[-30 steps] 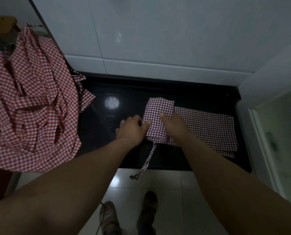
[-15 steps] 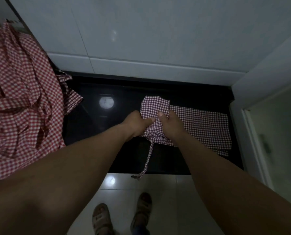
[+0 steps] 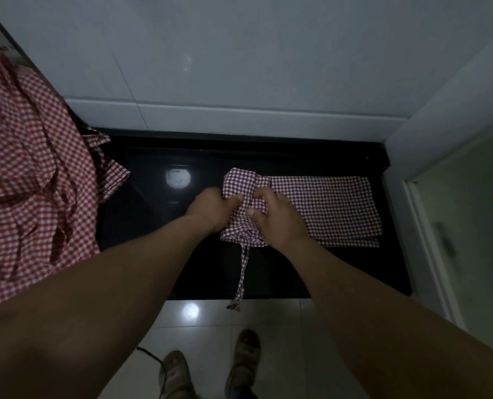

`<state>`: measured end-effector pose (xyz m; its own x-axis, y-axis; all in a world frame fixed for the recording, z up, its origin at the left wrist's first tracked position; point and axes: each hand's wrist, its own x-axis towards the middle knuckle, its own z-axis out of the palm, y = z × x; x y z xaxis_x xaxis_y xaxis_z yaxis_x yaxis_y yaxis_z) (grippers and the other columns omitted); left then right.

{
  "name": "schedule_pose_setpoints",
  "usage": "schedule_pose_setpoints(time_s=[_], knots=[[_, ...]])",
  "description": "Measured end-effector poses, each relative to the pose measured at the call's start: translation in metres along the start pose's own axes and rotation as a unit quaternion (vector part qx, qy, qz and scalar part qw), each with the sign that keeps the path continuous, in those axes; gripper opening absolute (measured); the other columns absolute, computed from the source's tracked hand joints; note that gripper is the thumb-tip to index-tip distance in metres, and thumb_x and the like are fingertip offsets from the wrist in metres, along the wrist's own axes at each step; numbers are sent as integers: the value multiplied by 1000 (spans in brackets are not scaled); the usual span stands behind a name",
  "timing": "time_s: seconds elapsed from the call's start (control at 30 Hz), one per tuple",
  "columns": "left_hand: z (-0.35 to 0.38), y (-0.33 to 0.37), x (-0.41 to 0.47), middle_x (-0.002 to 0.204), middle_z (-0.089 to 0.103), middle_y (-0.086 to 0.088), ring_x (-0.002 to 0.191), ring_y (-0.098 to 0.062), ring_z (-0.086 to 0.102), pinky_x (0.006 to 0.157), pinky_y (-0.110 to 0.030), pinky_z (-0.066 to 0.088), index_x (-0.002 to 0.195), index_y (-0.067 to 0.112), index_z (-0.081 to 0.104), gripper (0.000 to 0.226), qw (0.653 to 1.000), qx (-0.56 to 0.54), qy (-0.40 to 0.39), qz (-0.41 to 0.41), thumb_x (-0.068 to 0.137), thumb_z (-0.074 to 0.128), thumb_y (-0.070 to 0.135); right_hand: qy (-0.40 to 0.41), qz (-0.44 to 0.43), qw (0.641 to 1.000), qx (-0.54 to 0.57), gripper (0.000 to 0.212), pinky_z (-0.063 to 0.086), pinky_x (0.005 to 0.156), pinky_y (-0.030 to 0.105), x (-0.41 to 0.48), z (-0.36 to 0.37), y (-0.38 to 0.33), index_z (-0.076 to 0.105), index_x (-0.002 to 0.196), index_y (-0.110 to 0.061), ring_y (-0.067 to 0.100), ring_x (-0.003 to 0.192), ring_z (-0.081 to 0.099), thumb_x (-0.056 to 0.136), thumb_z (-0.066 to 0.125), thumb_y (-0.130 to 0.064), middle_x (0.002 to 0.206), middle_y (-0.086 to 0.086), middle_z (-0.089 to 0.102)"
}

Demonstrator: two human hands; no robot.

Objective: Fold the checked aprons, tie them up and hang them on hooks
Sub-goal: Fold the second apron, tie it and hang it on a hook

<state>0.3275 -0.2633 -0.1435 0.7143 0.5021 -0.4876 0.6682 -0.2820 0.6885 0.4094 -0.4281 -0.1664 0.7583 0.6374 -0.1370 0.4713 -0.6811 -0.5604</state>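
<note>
L hand: your left hand (image 3: 213, 208) grips the left edge of the bunched end of the folded apron (image 3: 334, 208), fingers curled into the cloth.
R hand: your right hand (image 3: 276, 220) is on the same bunched end, just beside the left one. Fingers are bent and the tips pinch a fold of cloth.
Apron: purple-white check, on the right half of the black counter (image 3: 153, 226). The long part lies flat and goes to the right. The left end is raised and crumpled between yr hands.
Strap: one strap (image 3: 243, 272) comes out under the bunched end and crosses the counter's front edge. Its tip hangs in front of the floor tiles (image 3: 210, 326).
Other aprons: pile of red-white checked aprons (image 3: 29, 180) at far left, unfolded, partly on the counter's left end.
Counter: glossy, w/ a round light reflection (image 3: 177, 177) left of yr hands.
Below: yr two sandals (image 3: 176, 372) on the pale floor.
</note>
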Motion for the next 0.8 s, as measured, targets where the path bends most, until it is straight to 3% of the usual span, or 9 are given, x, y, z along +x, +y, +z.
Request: schedule_pose_setpoints(time_s=[0.1, 0.17, 0.27, 0.33, 0.4, 0.53, 0.63, 0.7, 0.8], knots=[[-6, 11, -5, 100, 73, -8, 86, -22, 68, 78, -37, 58, 103, 10, 66, 40, 998, 35, 49, 24, 96, 63, 49, 6, 30, 999, -37, 32, 52, 92, 41, 9, -10, -21, 63, 118, -26, 28, 105, 61, 99, 55, -51, 112, 9, 64], [-10, 19, -15, 92, 72, -4, 82, -20, 68, 75, -35, 56, 98, 13, 66, 42, 996, 9, 71, 49, 96, 60, 55, -63, 80, 991, 83, 55, 52, 94, 40, 9, -25, -44, 70, 116, -20, 25, 104, 65, 102, 39, -63, 110, 6, 69], [-13, 27, -26, 90, 76, -4, 86, -21, 72, 81, -36, 58, 95, 9, 69, 46, 981, -189, -13, 41, 105, 48, 49, -195, 187, 867, 419, 61, 55, 95, 36, 4, -43, -56, 74, 119, -26, 17, 106, 72, 95, 44, -74, 110, -5, 76], [-12, 22, -22, 87, 73, -11, 83, -26, 67, 78, -43, 57, 97, 5, 66, 35, 971, -234, 4, 45, 108, 47, 33, -208, 210, 843, 449, 46, 57, 88, 33, 3, -51, -47, 70, 126, -24, 15, 107, 73, 97, 59, -58, 114, -5, 77], [-11, 8, -12, 97, 72, -9, 90, -26, 67, 88, -50, 57, 104, 15, 66, 21, 976, -212, 38, 40, 107, 50, 29, -174, 246, 830, 469, 39, 60, 88, 40, 5, -52, -33, 66, 129, -12, 23, 105, 74, 97, 68, -34, 116, 4, 76], [2, -7, -12, 107, 69, 8, 104, -14, 65, 95, -34, 51, 117, 26, 64, 21, 991, -127, -16, 38, 107, 54, 41, -117, 297, 793, 519, 43, 58, 96, 52, 7, -41, 0, 64, 130, -7, 34, 107, 73, 93, 71, -26, 117, 13, 75], [9, 2, -5, 109, 71, 4, 103, -13, 65, 98, -35, 51, 116, 21, 67, 35, 997, -58, -20, 53, 103, 55, 52, -82, 294, 794, 526, 26, 63, 85, 46, 3, -36, 18, 68, 121, -15, 27, 98, 77, 98, 69, -27, 111, 7, 78], [11, 9, 0, 116, 71, 0, 105, -17, 66, 100, -40, 53, 122, 20, 65, 46, 998, -35, -25, 46, 99, 57, 60, -73, 286, 805, 515, 33, 61, 91, 49, 1, -35, 20, 67, 127, -16, 27, 101, 76, 98, 68, -32, 114, 6, 77], [22, 18, 1, 128, 66, -2, 109, -19, 64, 94, -38, 53, 138, 19, 53, 63, 998, 20, -34, 52, 96, 58, 65, -60, 239, 903, 353, 58, 55, 101, 50, 2, -41, 11, 57, 140, -16, 27, 111, 70, 98, 56, -55, 131, 7, 69]])
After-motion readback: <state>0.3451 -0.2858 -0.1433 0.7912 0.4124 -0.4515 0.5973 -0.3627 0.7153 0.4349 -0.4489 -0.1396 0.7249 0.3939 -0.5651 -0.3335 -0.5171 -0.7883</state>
